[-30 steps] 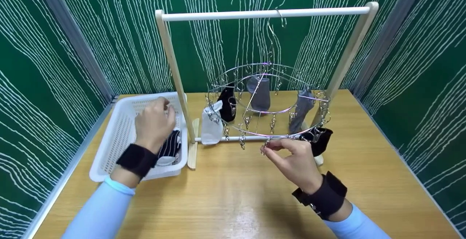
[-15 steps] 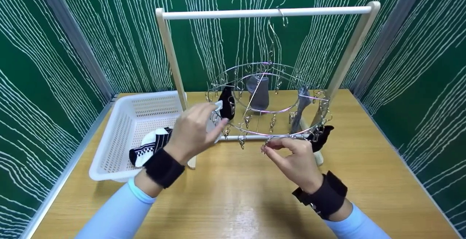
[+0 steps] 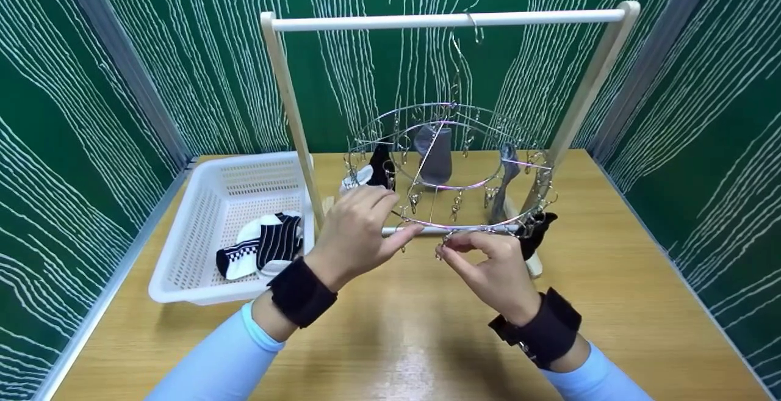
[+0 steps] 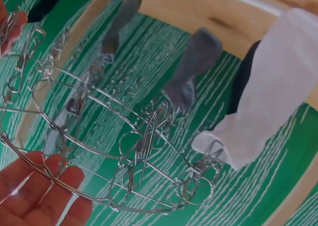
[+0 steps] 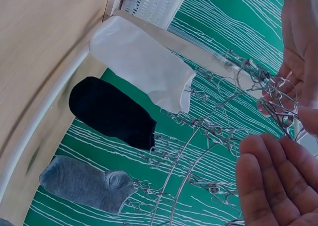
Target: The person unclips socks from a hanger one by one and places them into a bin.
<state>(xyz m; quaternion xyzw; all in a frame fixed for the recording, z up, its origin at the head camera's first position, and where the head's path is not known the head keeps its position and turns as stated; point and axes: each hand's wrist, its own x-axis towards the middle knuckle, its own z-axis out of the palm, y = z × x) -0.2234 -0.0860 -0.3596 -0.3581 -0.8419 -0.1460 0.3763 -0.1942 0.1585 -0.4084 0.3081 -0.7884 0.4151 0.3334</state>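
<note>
Back wall: green, streaked with wavy white lines running mostly downward (image 3: 244,65).
Left wall: same green, its white lines slanting and rippling (image 3: 55,187).
Right wall: green, likewise white-lined (image 3: 708,144).
Corners: grey post at left (image 3: 127,62), grey post at right (image 3: 651,56).
Table: light brown, wood grain visible, reaching the walls (image 3: 634,303).
Edging: pale strip between table and left wall (image 3: 119,274).
Light: whitish glare on the near tabletop, soft shadows beside it.

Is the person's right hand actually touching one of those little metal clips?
Touching. The left wrist view shows the right hand pinching a metal clip between its fingertips; the head view shows the pinch too.
</note>
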